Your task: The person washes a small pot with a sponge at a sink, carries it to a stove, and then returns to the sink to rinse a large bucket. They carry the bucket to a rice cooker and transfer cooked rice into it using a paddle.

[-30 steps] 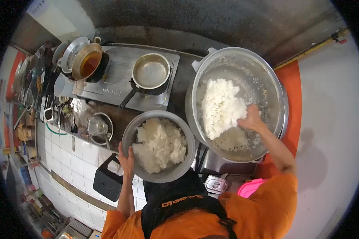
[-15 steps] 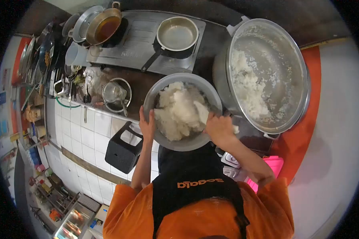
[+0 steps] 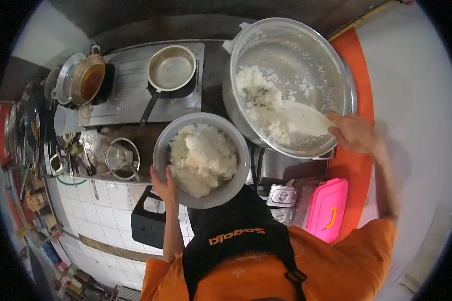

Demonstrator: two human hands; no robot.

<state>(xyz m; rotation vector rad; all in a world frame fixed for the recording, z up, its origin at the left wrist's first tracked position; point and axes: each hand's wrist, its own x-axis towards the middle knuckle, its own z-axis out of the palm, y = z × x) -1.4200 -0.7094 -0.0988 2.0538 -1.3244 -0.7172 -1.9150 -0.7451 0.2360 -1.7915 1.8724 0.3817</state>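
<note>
My left hand [image 3: 164, 186] grips the lower left rim of a grey bowl [image 3: 242, 168], which holds a mound of white rice [image 3: 203, 158]. At the right, my right hand [image 3: 354, 131] is closed round the handle end of a pale, flat paddle [image 3: 304, 119]. The paddle's blade lies inside a large metal pot [image 3: 336, 65], against the rice [image 3: 258, 93] along the pot's left and lower side. Loose grains stick to the pot's inner wall.
A stove [image 3: 128, 105] bears a small pan [image 3: 172, 67] with a black handle. Beside it is a pan of brown liquid [image 3: 89, 83]. A small metal pot [image 3: 122, 158], a black stool [image 3: 148, 223] and a pink lidded box [image 3: 329, 209] are nearer me.
My right hand and the paddle have moved from the bowl into the large pot. The view has shifted to the right. My left hand still holds the bowl, which sits lower in view.
</note>
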